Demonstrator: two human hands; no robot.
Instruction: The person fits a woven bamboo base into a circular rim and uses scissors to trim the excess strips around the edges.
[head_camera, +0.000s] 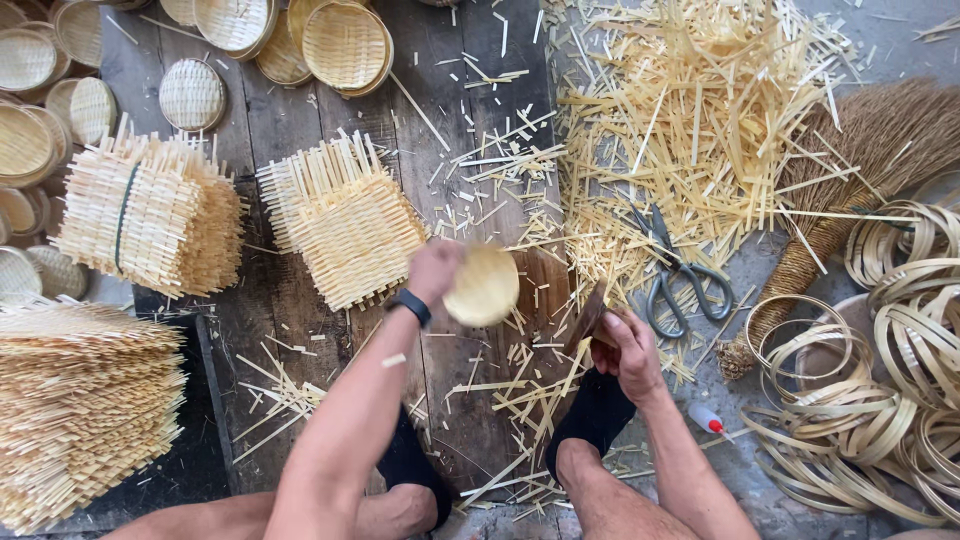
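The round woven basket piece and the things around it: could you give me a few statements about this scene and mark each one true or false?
1. The left hand holds a small round woven disc. True.
2. The right hand holds the scissors. False: the scissors lie on the floor beside the heap of loose bamboo strips; the right hand grips a dark, blurred tool.
3. A dark band sits on the left wrist. True.
4. The coiled bamboo rings lie on the person's left. False: they are piled on the right.
5. A straw broom lies at the right, past the scissors. True.
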